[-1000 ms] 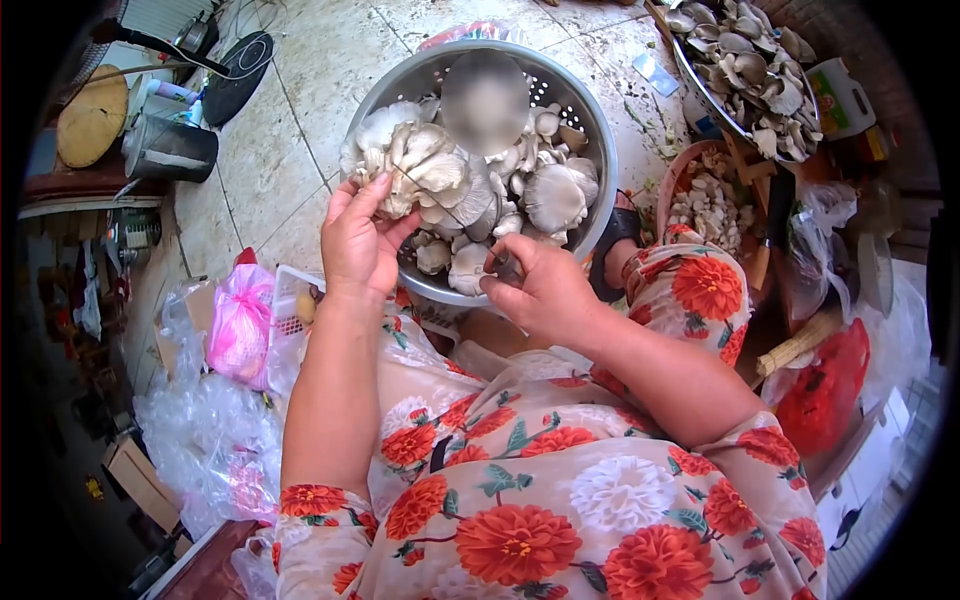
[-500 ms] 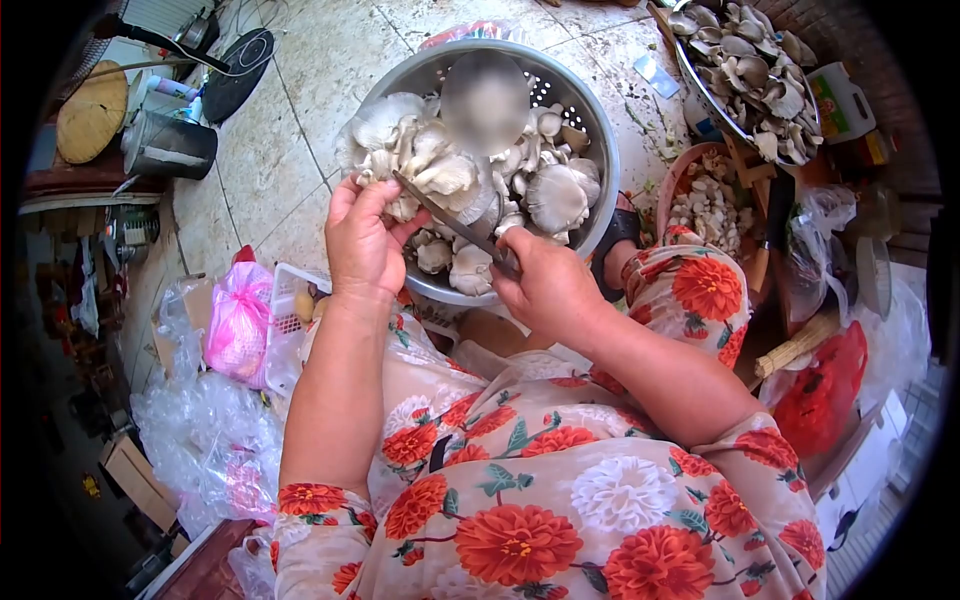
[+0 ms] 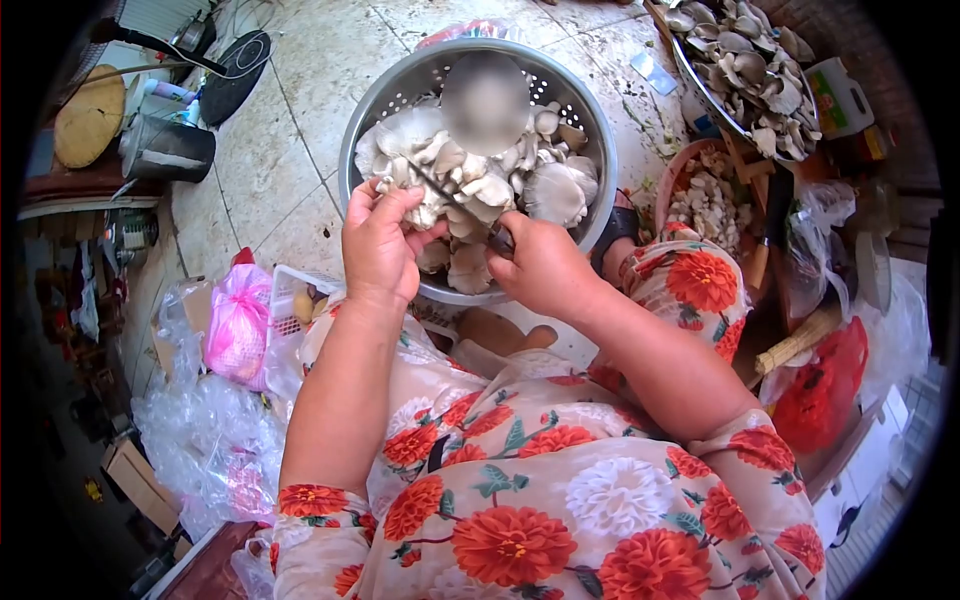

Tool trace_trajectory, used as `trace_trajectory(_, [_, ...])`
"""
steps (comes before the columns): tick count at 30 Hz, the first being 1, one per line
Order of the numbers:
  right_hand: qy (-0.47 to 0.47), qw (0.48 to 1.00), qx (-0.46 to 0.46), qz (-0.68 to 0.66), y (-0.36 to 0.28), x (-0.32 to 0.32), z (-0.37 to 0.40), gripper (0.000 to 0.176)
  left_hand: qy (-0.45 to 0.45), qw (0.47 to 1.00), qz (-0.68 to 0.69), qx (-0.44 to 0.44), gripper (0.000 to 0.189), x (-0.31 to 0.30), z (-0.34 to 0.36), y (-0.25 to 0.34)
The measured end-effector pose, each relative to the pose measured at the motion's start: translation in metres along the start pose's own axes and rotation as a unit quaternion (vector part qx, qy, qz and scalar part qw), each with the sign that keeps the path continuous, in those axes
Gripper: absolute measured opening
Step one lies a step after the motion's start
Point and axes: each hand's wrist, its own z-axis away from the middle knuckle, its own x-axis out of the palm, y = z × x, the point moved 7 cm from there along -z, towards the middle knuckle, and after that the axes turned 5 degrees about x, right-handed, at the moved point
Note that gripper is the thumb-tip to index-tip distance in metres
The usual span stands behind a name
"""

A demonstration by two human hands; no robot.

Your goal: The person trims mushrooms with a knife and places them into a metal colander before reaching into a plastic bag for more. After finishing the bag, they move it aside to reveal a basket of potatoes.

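A steel colander [image 3: 362,120] full of grey-white oyster mushrooms [image 3: 558,194] stands on the floor in front of me. My left hand [image 3: 385,245] is closed on the base of a mushroom cluster [image 3: 428,150] above the colander's near left part. A knife [image 3: 445,192] is held by its dark handle in my right hand [image 3: 535,262]. Its blade points up and left and lies against the cluster, close to my left fingertips. A round blur hides the mushrooms at the top centre.
A large bowl of mushrooms [image 3: 745,70] stands at the upper right, above a pink basin [image 3: 672,180] of cut pieces. A second knife [image 3: 770,230] is beside them. Plastic bags [image 3: 205,430] and a white basket [image 3: 283,335] lie at the left.
The cluster has shifted right and down and turned with my left hand, which has moved slightly right. The knife blade has come onto the cluster, steeper than before.
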Motion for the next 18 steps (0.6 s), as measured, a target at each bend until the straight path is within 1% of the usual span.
trace_trajectory(1, [-0.010, 1.000, -0.002, -0.014, 0.000, 0.001, 0.001, 0.023, 0.001, 1.000, 0.000, 0.000, 0.031, -0.001, -0.002, 0.002])
trace_trajectory(3, [-0.021, 0.999, -0.003, -0.028, 0.002, 0.004, 0.003, 0.023, 0.033, 0.999, 0.001, 0.016, 0.028, -0.006, -0.005, 0.010])
trace_trajectory(5, [-0.059, 0.992, 0.008, -0.107, 0.004, 0.011, 0.004, 0.024, 0.042, 0.999, 0.002, 0.021, 0.027, -0.010, -0.009, 0.012])
trace_trajectory(6, [-0.060, 0.992, 0.008, -0.107, 0.004, 0.010, 0.003, 0.024, 0.049, 0.998, 0.002, 0.027, 0.026, -0.013, -0.012, 0.013])
trace_trajectory(8, [-0.099, 0.953, 0.082, -0.273, 0.011, 0.015, 0.002, 0.026, 0.053, 0.998, -0.003, 0.028, 0.026, -0.017, -0.015, 0.013])
trace_trajectory(9, [-0.098, 0.953, 0.082, -0.274, 0.009, 0.010, 0.001, 0.026, 0.061, 0.998, -0.012, 0.026, 0.027, -0.019, -0.015, 0.013])
trace_trajectory(11, [-0.143, 0.905, 0.224, -0.331, 0.019, 0.011, 0.004, 0.024, 0.068, 0.997, -0.022, 0.024, 0.027, -0.019, -0.014, 0.013])
trace_trajectory(12, [-0.143, 0.905, 0.224, -0.332, 0.021, 0.014, 0.005, 0.024, 0.070, 0.997, -0.019, 0.025, 0.026, -0.020, -0.014, 0.013])
trace_trajectory(14, [-0.061, 0.956, 0.104, -0.267, 0.017, 0.010, 0.001, 0.023, 0.073, 0.997, -0.016, 0.027, 0.026, -0.021, -0.014, 0.014])
trace_trajectory(15, [-0.061, 0.956, 0.103, -0.268, 0.017, 0.013, 0.003, 0.023, 0.074, 0.997, -0.002, 0.025, 0.028, -0.020, -0.014, 0.015])
trace_trajectory(17, [-0.009, 0.980, -0.013, -0.199, 0.003, 0.007, 0.007, 0.023, 0.075, 0.997, 0.011, 0.023, 0.030, -0.019, -0.014, 0.014])
trace_trajectory(18, [-0.009, 0.980, -0.013, -0.199, 0.002, 0.007, 0.009, 0.023, 0.075, 0.996, 0.038, 0.021, 0.029, -0.018, -0.014, 0.013])
